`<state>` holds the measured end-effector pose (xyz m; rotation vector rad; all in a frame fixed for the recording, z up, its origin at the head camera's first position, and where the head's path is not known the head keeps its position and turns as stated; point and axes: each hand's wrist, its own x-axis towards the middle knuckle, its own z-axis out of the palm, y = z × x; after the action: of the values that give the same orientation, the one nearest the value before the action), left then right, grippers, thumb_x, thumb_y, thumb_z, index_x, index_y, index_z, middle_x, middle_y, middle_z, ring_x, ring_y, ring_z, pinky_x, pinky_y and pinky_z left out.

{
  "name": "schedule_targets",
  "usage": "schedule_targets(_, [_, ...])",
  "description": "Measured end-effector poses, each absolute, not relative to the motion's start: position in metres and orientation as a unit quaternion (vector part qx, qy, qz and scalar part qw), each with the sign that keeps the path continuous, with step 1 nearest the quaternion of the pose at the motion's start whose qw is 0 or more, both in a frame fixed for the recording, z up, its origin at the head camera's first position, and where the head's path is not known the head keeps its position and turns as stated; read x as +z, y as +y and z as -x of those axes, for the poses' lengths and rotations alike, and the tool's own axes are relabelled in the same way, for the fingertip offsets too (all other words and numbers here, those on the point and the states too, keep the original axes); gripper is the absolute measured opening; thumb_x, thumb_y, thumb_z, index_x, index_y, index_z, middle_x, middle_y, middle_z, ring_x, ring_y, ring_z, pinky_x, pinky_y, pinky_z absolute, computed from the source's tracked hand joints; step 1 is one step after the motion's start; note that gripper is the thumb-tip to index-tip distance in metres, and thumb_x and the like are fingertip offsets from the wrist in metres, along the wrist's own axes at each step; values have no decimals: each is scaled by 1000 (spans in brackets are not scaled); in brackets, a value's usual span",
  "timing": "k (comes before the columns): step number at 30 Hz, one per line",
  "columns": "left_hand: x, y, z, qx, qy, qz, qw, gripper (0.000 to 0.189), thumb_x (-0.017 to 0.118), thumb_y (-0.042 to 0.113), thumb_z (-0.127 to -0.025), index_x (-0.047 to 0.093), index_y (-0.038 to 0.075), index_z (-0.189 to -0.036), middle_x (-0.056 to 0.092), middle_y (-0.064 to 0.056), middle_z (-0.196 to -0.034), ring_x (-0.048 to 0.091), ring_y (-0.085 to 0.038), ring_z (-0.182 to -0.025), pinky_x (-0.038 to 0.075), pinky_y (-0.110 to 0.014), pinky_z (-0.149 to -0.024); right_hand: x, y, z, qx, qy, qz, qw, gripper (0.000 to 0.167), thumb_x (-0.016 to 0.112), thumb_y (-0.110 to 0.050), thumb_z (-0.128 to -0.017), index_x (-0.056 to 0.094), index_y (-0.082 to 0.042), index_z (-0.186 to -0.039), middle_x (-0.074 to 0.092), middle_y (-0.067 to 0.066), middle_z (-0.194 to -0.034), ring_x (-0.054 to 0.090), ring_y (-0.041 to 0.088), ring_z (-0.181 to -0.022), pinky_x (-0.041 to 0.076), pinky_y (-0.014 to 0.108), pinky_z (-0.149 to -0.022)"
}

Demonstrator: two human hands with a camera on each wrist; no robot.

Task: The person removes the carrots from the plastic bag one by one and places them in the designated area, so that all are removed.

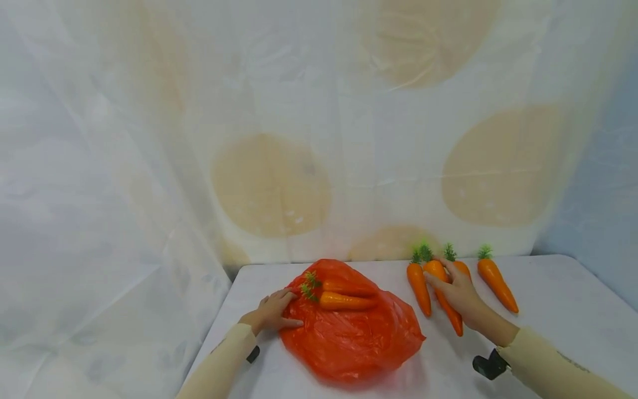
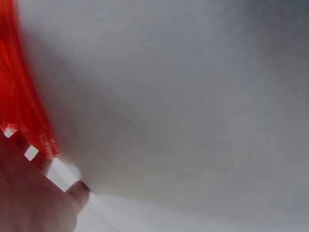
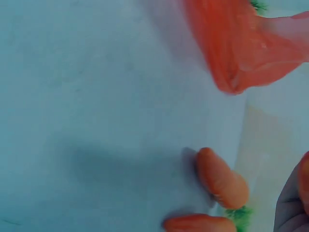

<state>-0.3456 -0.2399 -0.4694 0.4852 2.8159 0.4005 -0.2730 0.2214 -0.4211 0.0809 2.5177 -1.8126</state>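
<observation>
A crumpled red plastic bag (image 1: 349,343) lies on the table in the head view, with two green-topped carrots (image 1: 346,301) side by side on it. My left hand (image 1: 273,311) rests at the bag's left edge, fingers extended and thumb apart. In the left wrist view, the edge of the red bag (image 2: 26,106) partly covers its fingers. To the right of the bag, my right hand (image 1: 461,293) grips an orange carrot (image 1: 435,270) with a leafy top. At the right wrist view's edge only part of this hand (image 3: 289,208) shows, with orange beside its fingers.
Other carrots lie near the right hand: one to its left (image 1: 417,285), one partly hidden behind it (image 1: 463,268), and another farther right (image 1: 497,285). A patterned pale curtain (image 1: 379,166) hangs behind the white table (image 1: 553,310).
</observation>
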Motion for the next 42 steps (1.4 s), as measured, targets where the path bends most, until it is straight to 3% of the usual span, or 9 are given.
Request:
schedule_targets(2, [-469, -240, 346, 136, 968, -167, 125, 83, 72, 65, -77, 48, 18, -141, 39, -9, -154, 31, -35, -142, 20, -67, -116, -427, 222, 271, -572, 820, -29, 28, 83, 58, -48, -97, 13, -14, -158, 60, 21, -95, 60, 30, -75, 57, 34, -67])
schedule_targets(3, [-469, -240, 346, 135, 969, -167, 125, 82, 72, 65, -77, 48, 18, -141, 38, -9, -154, 31, -35, -142, 20, -67, -116, -430, 222, 270, -560, 828, -31, 29, 84, 58, -49, -97, 13, -13, -158, 61, 22, -98, 61, 30, -77, 57, 34, -69])
schedule_targets(7, [-470, -240, 347, 138, 968, -165, 129, 82, 71, 65, -78, 46, 19, -142, 36, -9, -156, 29, -36, -144, 17, -67, -117, -441, 223, 268, -503, 863, -46, 27, 87, 54, -57, -96, 17, -6, -157, 47, 32, -137, 56, 39, -109, 56, 47, -89])
schedule_targets(10, [-471, -240, 346, 138, 968, -162, 136, 82, 70, 64, -79, 45, 20, -144, 34, -9, -158, 27, -36, -145, 15, -68, -117, -449, 225, 266, -472, 879, -61, 29, 89, 53, -61, -95, 21, -4, -155, 34, 33, -149, 47, 43, -121, 51, 54, -97])
schedule_targets(16, [-473, -238, 342, 132, 968, -160, 144, 82, 70, 63, -79, 44, 18, -142, 35, -10, -156, 27, -37, -144, 16, -69, -116, -461, 228, 263, -459, 883, -83, 47, 83, 57, -51, -95, 23, -1, -152, 46, 31, -136, 53, 38, -109, 56, 46, -86])
schedule_targets(23, [-478, -241, 346, 131, 968, -160, 139, 82, 70, 64, -79, 44, 21, -143, 35, -8, -156, 27, -35, -145, 17, -68, -117, -463, 224, 258, -446, 888, -84, 76, 86, 62, -34, -90, 16, 8, -150, 39, 34, -138, 48, 43, -113, 54, 54, -90])
schedule_targets(30, [-467, -237, 347, 124, 970, -159, 138, 84, 70, 66, -77, 44, 20, -143, 37, -8, -156, 28, -35, -145, 18, -67, -117, -467, 224, 259, -435, 890, -107, 84, 93, 66, -39, -89, 14, 14, -145, 37, 36, -134, 46, 44, -113, 49, 59, -96])
schedule_targets(42, [-468, -238, 342, 141, 967, -157, 140, 81, 72, 62, -79, 45, 19, -143, 36, -9, -156, 27, -37, -145, 17, -68, -116, -471, 219, 257, -370, 921, -86, 88, 92, 72, -41, -86, 25, 15, -141, 47, 35, -129, 56, 35, -98, 56, 51, -86])
